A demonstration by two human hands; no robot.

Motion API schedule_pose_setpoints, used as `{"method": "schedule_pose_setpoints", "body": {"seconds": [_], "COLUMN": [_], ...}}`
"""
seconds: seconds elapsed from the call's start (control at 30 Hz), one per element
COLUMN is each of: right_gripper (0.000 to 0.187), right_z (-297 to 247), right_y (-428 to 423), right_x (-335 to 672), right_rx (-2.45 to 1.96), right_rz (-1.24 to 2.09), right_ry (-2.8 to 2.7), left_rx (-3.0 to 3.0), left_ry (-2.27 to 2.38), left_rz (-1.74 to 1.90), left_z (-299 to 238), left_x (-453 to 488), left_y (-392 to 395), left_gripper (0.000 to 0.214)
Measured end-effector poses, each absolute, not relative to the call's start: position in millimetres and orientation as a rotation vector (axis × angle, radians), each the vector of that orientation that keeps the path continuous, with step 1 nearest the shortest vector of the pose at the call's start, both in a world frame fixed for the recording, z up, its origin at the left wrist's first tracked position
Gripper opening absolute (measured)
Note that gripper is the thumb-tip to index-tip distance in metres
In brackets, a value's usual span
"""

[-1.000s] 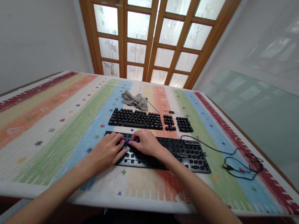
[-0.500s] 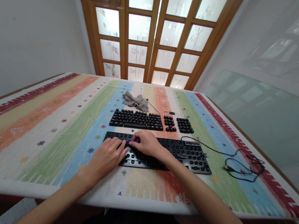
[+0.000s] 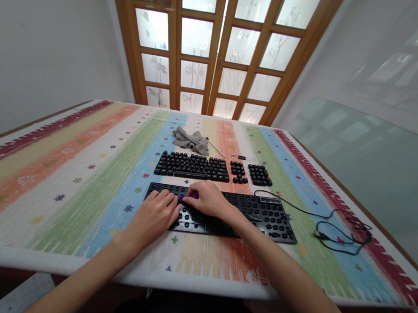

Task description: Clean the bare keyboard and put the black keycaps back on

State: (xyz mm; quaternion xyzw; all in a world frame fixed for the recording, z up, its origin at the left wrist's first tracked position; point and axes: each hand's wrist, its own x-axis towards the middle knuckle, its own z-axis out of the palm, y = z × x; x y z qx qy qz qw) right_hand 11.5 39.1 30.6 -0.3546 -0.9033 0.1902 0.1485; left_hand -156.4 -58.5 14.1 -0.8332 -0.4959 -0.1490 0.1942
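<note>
A black keyboard base (image 3: pixel 233 215), stripped of its keycaps, lies on the striped tablecloth in front of me. My left hand (image 3: pixel 157 214) is closed over its left part, fingers bent and close together, bearing on the keyboard. Between the fingers of my right hand (image 3: pixel 206 198) is a small purple object (image 3: pixel 192 196), pinched low over the keyboard's upper left area. Its kind cannot be made out, since the fingers cover most of it. Just beyond the keyboard, loose black keycaps (image 3: pixel 192 166) are laid out in keyboard order, with smaller groups (image 3: pixel 259 175) to the right.
A crumpled grey cloth (image 3: pixel 191 141) lies behind the keycaps, beside a thin rod (image 3: pixel 216 147) and a small dark-handled tool (image 3: pixel 242 157). The keyboard's cable (image 3: pixel 342 234) coils at the right. The table's front edge (image 3: pixel 190 283) runs close to me.
The view has shifted very slightly. Both hands stay at nearly the same place on the keyboard, and the purple object remains in my right hand.
</note>
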Motion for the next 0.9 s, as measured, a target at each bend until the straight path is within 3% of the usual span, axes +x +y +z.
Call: {"method": "schedule_pose_setpoints", "body": {"seconds": [0.9], "right_gripper": [0.015], "right_z": [32.3], "right_y": [45.8], "right_x": [56.0], "right_rx": [-1.071], "right_rz": [0.567], "right_ry": [-2.573], "left_rx": [-2.449], "left_ry": [-1.462], "left_rz": [-0.37], "left_z": [16.2], "left_x": [-124.5], "left_y": [-50.5], "left_gripper": [0.023]}}
